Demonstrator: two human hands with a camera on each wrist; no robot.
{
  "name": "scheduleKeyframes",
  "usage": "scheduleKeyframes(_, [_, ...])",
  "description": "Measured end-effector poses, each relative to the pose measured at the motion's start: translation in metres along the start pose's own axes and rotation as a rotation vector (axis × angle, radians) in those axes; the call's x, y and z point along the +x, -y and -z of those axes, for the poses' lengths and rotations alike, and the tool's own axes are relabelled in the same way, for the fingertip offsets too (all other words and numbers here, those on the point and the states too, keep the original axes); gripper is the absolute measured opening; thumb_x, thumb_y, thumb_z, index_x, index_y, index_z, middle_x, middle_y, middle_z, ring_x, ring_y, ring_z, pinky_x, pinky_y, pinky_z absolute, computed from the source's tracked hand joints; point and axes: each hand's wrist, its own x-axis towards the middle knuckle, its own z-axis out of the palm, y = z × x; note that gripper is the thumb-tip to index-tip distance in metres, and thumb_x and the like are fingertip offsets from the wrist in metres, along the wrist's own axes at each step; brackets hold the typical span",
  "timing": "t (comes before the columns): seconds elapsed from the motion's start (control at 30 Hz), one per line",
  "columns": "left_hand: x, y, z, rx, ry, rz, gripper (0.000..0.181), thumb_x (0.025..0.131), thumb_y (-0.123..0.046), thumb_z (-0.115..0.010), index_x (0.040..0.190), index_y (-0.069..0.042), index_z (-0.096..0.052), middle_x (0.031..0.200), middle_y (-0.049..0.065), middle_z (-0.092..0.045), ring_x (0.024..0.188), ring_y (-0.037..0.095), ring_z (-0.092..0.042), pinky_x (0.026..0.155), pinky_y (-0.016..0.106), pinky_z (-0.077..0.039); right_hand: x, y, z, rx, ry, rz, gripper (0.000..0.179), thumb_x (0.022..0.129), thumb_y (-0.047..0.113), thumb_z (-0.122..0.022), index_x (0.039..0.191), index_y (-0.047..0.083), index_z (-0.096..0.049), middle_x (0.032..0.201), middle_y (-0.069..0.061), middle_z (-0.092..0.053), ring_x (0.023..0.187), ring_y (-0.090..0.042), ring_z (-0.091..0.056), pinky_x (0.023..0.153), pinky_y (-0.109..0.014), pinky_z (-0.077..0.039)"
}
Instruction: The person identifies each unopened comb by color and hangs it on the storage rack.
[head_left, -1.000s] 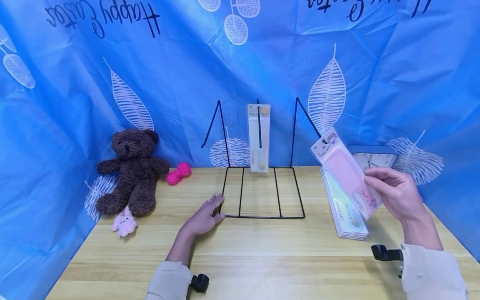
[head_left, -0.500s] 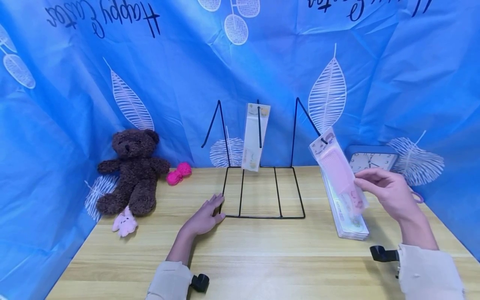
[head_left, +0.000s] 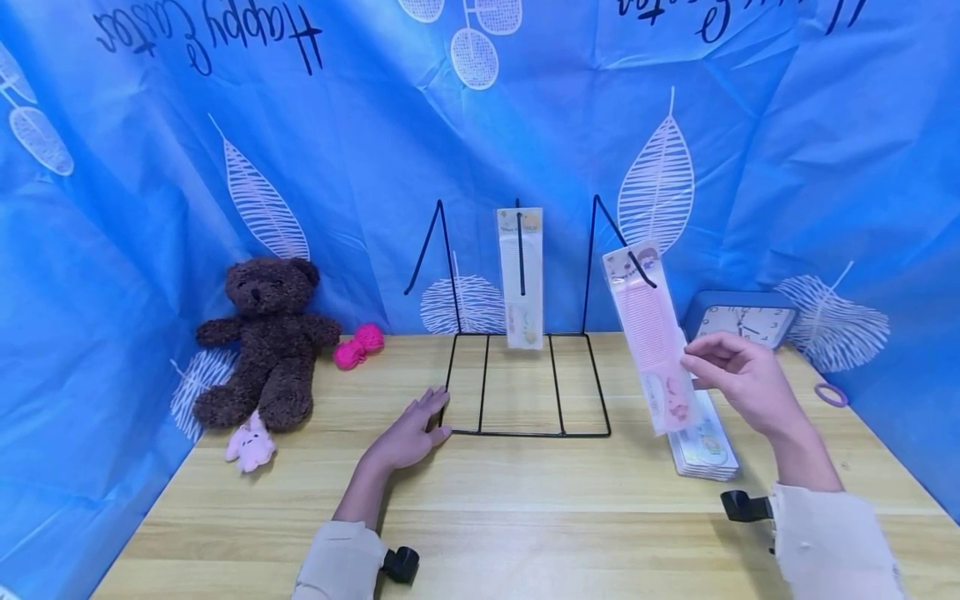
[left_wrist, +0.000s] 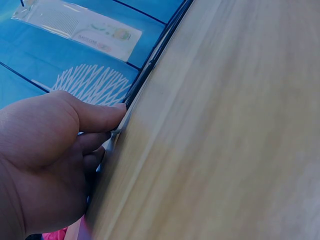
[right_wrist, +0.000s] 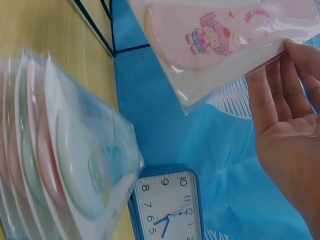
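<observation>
My right hand (head_left: 738, 379) pinches the right edge of a pink comb in a clear packet (head_left: 651, 342). The packet leans slightly, and the rack's right hook (head_left: 640, 268) passes through its top hole. In the right wrist view, the comb's handle (right_wrist: 200, 42) shows a cartoon girl. My left hand (head_left: 407, 431) rests at the front left corner of the black wire rack (head_left: 525, 434), thumb on the wire, fingers along the side. A pale packaged comb (head_left: 524, 279) hangs from the middle hook. Bare wire shows on the left hook (head_left: 422, 250).
Beside the rack lies a stack of packaged combs (head_left: 705, 450), with a clock (head_left: 742, 318) behind. A purple ring (head_left: 831, 395) sits farther right. To the left are a brown teddy bear (head_left: 262, 342), a pink bow-shaped thing (head_left: 358, 347) and a small pink plush (head_left: 251, 443).
My right hand has moved left with the pink comb packet, which hangs straighter and farther back along the hook. The pale packet swung left, then back. My left hand has stayed put.
</observation>
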Motion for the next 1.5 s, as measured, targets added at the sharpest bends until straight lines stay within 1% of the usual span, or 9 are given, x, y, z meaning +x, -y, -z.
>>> scheduleKeyframes(0.13, [0.0, -0.001, 0.0, -0.003, -0.002, 0.001, 0.06, 0.102, -0.008, -0.057, 0.154, 0.008, -0.032, 0.165, 0.02, -0.022, 0.154, 0.036, -0.01, 0.124, 0.051, -0.004, 0.004, 0.003, -0.006, 0.008, -0.007, -0.021, 0.012, 0.096, 0.0, -0.067, 0.107, -0.005, -0.065, 0.094, 0.002, -0.073, 0.081, -0.01, -0.071, 0.067, -0.026, -0.061])
scheduleKeyframes(0.37, [0.0, -0.001, 0.001, 0.006, 0.003, 0.006, 0.06, 0.102, -0.009, -0.058, 0.154, 0.008, -0.031, 0.165, 0.019, -0.022, 0.154, 0.035, -0.01, 0.125, 0.049, -0.004, 0.01, 0.003, -0.017, 0.071, -0.04, -0.044, 0.013, 0.097, 0.002, -0.067, 0.108, -0.004, -0.066, 0.096, 0.005, -0.073, 0.083, -0.008, -0.072, 0.067, -0.027, -0.061])
scheduleKeyframes(0.43, [0.0, -0.001, 0.001, 0.0, 0.0, -0.002, 0.06, 0.102, -0.008, -0.058, 0.154, 0.009, -0.032, 0.164, 0.021, -0.023, 0.154, 0.037, -0.01, 0.124, 0.051, -0.005, 0.011, 0.002, -0.021, 0.059, -0.047, -0.056, 0.014, 0.097, 0.005, -0.068, 0.108, -0.004, -0.065, 0.096, 0.005, -0.073, 0.084, -0.007, -0.071, 0.068, -0.027, -0.061])
scheduleKeyframes(0.63, [0.0, -0.001, 0.0, -0.005, 0.006, 0.009, 0.06, 0.103, -0.009, -0.057, 0.154, 0.007, -0.032, 0.165, 0.019, -0.022, 0.154, 0.035, -0.01, 0.125, 0.049, -0.004, 0.015, 0.003, -0.03, -0.011, -0.072, -0.095, 0.022, 0.099, 0.014, -0.068, 0.112, -0.004, -0.064, 0.098, 0.006, -0.071, 0.087, -0.006, -0.071, 0.069, -0.028, -0.062])
scheduleKeyframes(0.77, [0.0, 0.0, 0.0, -0.002, 0.004, 0.007, 0.06, 0.103, -0.009, -0.057, 0.154, 0.007, -0.032, 0.165, 0.019, -0.022, 0.154, 0.035, -0.01, 0.125, 0.049, -0.004, 0.018, 0.004, -0.035, -0.026, -0.089, -0.13, 0.027, 0.099, 0.02, -0.069, 0.114, -0.002, -0.064, 0.099, 0.006, -0.071, 0.088, -0.006, -0.071, 0.071, -0.03, -0.062])
scheduleKeyframes(1.0, [-0.001, 0.0, 0.0, 0.005, -0.001, -0.011, 0.059, 0.102, -0.007, -0.057, 0.153, 0.009, -0.032, 0.164, 0.02, -0.023, 0.153, 0.037, -0.011, 0.125, 0.051, -0.004, 0.023, 0.004, -0.042, -0.035, -0.107, -0.18, 0.031, 0.099, 0.025, -0.069, 0.115, -0.001, -0.063, 0.098, 0.003, -0.07, 0.088, -0.006, -0.07, 0.071, -0.029, -0.062])
scheduleKeyframes(1.17, [0.0, 0.0, -0.001, 0.002, 0.0, -0.008, 0.059, 0.102, -0.008, -0.058, 0.154, 0.008, -0.033, 0.164, 0.02, -0.024, 0.154, 0.036, -0.011, 0.125, 0.05, -0.005, 0.027, 0.005, -0.046, -0.063, -0.123, -0.196, 0.033, 0.099, 0.027, -0.069, 0.115, -0.001, -0.062, 0.099, -0.001, -0.068, 0.087, -0.006, -0.069, 0.07, -0.028, -0.062])
scheduleKeyframes(1.37, [0.001, 0.0, -0.001, -0.001, -0.002, 0.007, 0.06, 0.103, -0.01, -0.058, 0.155, 0.006, -0.032, 0.165, 0.018, -0.023, 0.154, 0.034, -0.01, 0.125, 0.049, -0.004, 0.035, 0.007, -0.05, -0.09, -0.136, -0.222, 0.037, 0.1, 0.031, -0.066, 0.119, 0.0, -0.061, 0.105, -0.009, -0.066, 0.09, -0.008, -0.068, 0.072, -0.025, -0.061])
scheduleKeyframes(1.5, [0.0, 0.0, -0.001, -0.003, -0.005, 0.009, 0.06, 0.103, -0.009, -0.057, 0.154, 0.007, -0.032, 0.165, 0.018, -0.023, 0.154, 0.035, -0.01, 0.125, 0.05, -0.004, 0.041, 0.007, -0.052, -0.083, -0.139, -0.231, 0.036, 0.101, 0.03, -0.065, 0.119, 0.0, -0.061, 0.107, -0.011, -0.065, 0.091, -0.01, -0.067, 0.073, -0.028, -0.061])
